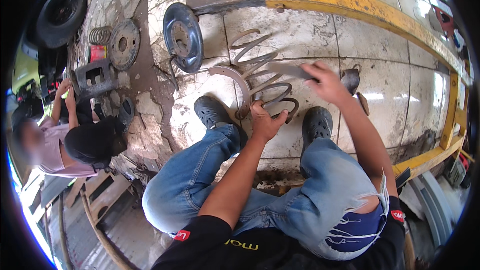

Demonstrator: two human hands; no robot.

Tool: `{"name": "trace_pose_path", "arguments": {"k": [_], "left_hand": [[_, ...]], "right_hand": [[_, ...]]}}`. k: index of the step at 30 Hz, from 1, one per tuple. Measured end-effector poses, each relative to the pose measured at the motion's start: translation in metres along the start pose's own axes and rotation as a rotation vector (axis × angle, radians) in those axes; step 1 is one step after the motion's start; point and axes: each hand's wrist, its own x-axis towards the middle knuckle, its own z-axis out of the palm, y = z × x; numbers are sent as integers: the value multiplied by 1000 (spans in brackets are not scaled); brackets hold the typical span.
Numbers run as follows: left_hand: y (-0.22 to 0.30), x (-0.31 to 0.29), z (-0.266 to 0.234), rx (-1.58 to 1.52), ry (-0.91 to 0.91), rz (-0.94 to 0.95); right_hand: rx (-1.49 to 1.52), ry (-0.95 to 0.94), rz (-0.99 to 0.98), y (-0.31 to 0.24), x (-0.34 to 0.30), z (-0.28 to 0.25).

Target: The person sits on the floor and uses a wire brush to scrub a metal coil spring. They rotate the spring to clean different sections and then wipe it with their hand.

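A coil spring [265, 84] with rusty grey turns lies on the tiled floor between my feet. My left hand [267, 121] is closed round its near end, thumb toward the last coil. In my right hand [326, 82] is a flat grey blade [291, 70], gripped at its right end and reaching left over the middle coils; the blade looks blurred, and whether it touches the wire I cannot tell. A curved brown part like a brake shoe [243, 86] rests just left of the spring, close to my left hand.
A black round plate [183, 38] stands beyond the spring, by a yellow steel frame [345, 2] running along the far and right sides. A rusty disc [124, 45] and a smaller spring [100, 35] lie to the left. Another person [60, 145] sits at the far left.
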Motion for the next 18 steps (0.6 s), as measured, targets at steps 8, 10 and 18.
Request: {"name": "trace_pose_path", "arguments": {"k": [8, 10, 18], "left_hand": [[9, 6, 0, -4, -56, 80], [16, 7, -6, -23, -91, 62], [19, 19, -16, -56, -130, -7]], "right_hand": [[-309, -35, -338, -74, 54, 10], [-328, -165, -350, -87, 71, 29], [-545, 14, 86, 74, -26, -74]]}}
